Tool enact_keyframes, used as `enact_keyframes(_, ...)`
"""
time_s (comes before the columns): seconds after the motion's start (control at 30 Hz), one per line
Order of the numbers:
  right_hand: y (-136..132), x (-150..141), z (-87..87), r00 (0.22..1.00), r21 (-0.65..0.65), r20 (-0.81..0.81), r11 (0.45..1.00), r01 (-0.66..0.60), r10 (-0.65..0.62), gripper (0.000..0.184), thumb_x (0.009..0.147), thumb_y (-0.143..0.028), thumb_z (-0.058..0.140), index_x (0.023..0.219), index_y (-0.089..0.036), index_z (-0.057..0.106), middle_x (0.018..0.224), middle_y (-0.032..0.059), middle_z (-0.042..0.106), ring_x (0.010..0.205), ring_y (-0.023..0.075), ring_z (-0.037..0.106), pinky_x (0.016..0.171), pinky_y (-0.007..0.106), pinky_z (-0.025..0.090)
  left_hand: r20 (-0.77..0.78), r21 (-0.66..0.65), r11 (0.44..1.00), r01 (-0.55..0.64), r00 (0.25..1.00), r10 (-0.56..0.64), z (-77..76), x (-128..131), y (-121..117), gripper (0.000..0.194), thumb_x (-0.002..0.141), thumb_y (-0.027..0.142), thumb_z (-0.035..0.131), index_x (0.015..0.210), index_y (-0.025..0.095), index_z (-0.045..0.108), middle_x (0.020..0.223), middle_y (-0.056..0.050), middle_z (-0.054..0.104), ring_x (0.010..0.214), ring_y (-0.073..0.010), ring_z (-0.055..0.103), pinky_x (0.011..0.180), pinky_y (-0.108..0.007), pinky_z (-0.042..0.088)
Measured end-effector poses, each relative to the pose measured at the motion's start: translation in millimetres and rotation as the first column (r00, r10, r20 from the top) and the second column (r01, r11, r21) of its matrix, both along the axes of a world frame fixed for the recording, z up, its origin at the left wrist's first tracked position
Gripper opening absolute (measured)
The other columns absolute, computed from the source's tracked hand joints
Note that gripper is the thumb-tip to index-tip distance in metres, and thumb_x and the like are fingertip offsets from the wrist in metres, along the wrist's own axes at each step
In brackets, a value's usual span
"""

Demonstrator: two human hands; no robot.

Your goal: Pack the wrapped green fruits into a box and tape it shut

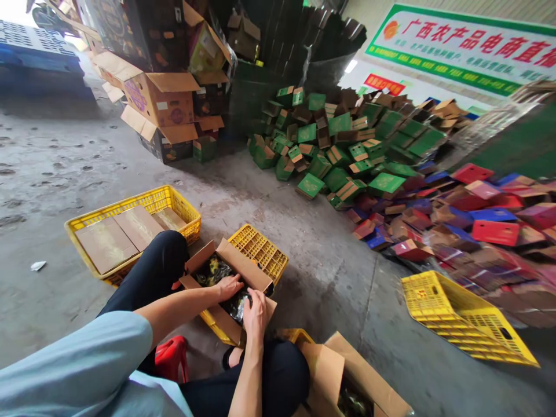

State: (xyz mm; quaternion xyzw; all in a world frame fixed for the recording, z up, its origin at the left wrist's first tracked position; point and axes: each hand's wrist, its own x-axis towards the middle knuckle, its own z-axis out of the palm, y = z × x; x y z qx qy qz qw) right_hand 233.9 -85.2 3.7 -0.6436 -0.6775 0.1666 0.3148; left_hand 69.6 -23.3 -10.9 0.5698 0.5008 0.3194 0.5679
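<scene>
The open box [247,272] is seen toward seven o'clock from mid-view; over its bagged contents [212,271], the left hand [230,286] and right hand [256,311] are held, grip uncertain. Closed cartons [106,243] are seen at the box's ten o'clock.

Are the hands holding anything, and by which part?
It cannot be told: the left hand and right hand are at the plastic-wrapped contents inside the open carton, any grip unclear.
</scene>
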Motion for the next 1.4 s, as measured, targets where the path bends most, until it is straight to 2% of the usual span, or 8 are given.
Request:
enact_keyframes(0.27, 2, 4, -5.3, 0.992, -0.102, 0.129, 0.995, 0.003, 0.010, 0.004, 0.085, -0.022, 0.069, 0.083, -0.022, 0.073, 0.093, 0.0099, 0.077, 0.093, 0.0265, 0.073, 0.086, 0.034, 0.053, -0.204, 0.039, 0.999, 0.036, 0.979, -0.028, 5.2, 4, 3, 0.028, 0.077, 0.021, 0.079, 0.057, 0.023, 0.058, 0.082, -0.010, 0.061, 0.109, -0.0351, 0.066, 0.104, -0.042, 0.045)
enact_keyframes(0.53, 3, 3, -2.9, 0.990, -0.107, 0.133, 0.992, 0.064, -0.050, 0.019, 0.080, -0.007, 0.064, 0.070, -0.022, 0.066, 0.079, 0.0113, 0.076, 0.081, 0.0270, 0.072, 0.074, 0.033, 0.047, -0.221, 0.153, 0.988, -0.020, 0.974, 0.054, 31.7, -25, -2, 0.010, 0.082, 0.019, 0.070, 0.074, 0.021, 0.067, 0.089, -0.008, 0.064, 0.092, -0.0272, 0.066, 0.092, -0.034, 0.047)
enact_keyframes(0.7, 3, -4, -1.2, 0.994, -0.101, 0.073, 0.991, 0.086, -0.079, 0.015, 0.081, -0.013, 0.062, 0.070, -0.023, 0.066, 0.082, 0.0150, 0.076, 0.077, 0.0293, 0.072, 0.068, 0.035, 0.047, 0.032, 0.118, 0.946, -0.301, 0.954, 0.300, 54.8, -43, -9, 0.016, 0.080, 0.033, 0.077, 0.080, 0.020, 0.068, 0.087, -0.005, 0.066, 0.087, -0.0225, 0.063, 0.086, -0.031, 0.050)
enact_keyframes(0.87, 9, -5, 6.6, 0.993, -0.083, -0.066, 0.993, 0.089, -0.095, 0.034, 0.095, -0.046, 0.054, 0.081, -0.022, 0.074, 0.081, 0.0142, 0.078, 0.075, 0.0272, 0.073, 0.069, 0.035, 0.051, 0.453, -0.306, 0.902, -0.305, 0.787, 0.420, 64.8, -47, -21, 0.051, 0.068, 0.057, 0.088, 0.089, 0.019, 0.060, 0.079, 0.000, 0.064, 0.072, -0.0165, 0.064, 0.079, -0.034, 0.055)
enact_keyframes(0.93, 12, -6, 14.1, 0.952, -0.154, -0.279, 0.984, 0.090, -0.130, 0.052, 0.095, -0.065, 0.050, 0.090, -0.021, 0.077, 0.081, 0.0128, 0.079, 0.071, 0.0257, 0.072, 0.065, 0.034, 0.053, 0.497, -0.385, 0.883, -0.268, 0.746, 0.443, 68.5, -45, -26, 0.056, 0.063, 0.057, 0.092, 0.089, 0.019, 0.059, 0.079, 0.001, 0.064, 0.071, -0.0156, 0.066, 0.079, -0.034, 0.057)
enact_keyframes(1.07, 11, -12, 33.0, 0.671, -0.318, -0.723, 0.942, -0.109, -0.166, 0.074, 0.090, -0.081, 0.046, 0.114, -0.018, 0.078, 0.110, 0.0157, 0.081, 0.083, 0.0269, 0.077, 0.065, 0.033, 0.058, 0.522, -0.433, 0.866, -0.248, 0.715, 0.465, 74.8, -37, -33, 0.054, 0.062, 0.051, 0.095, 0.086, 0.019, 0.058, 0.075, 0.003, 0.062, 0.068, -0.0130, 0.065, 0.076, -0.032, 0.058)
enact_keyframes(1.2, 7, -17, 42.9, 0.558, -0.318, -0.819, 0.917, -0.241, -0.137, 0.064, 0.082, -0.067, 0.071, 0.128, -0.022, 0.074, 0.126, 0.0129, 0.077, 0.098, 0.0281, 0.076, 0.073, 0.034, 0.061, 0.546, -0.481, 0.843, -0.240, 0.670, 0.503, 75.8, -29, -38, 0.049, 0.065, 0.043, 0.094, 0.088, 0.018, 0.058, 0.079, 0.000, 0.065, 0.071, -0.0136, 0.066, 0.079, -0.032, 0.059)
enact_keyframes(1.4, 8, -13, 38.8, 0.548, -0.292, -0.822, 0.941, -0.172, -0.155, 0.064, 0.074, -0.062, 0.080, 0.124, -0.023, 0.074, 0.124, 0.0111, 0.078, 0.108, 0.0305, 0.075, 0.089, 0.040, 0.061, 0.554, -0.440, 0.875, -0.202, 0.706, 0.442, 77.0, -35, -36, 0.046, 0.074, 0.030, 0.080, 0.118, 0.019, 0.070, 0.113, -0.009, 0.072, 0.100, -0.0217, 0.069, 0.088, -0.035, 0.059)
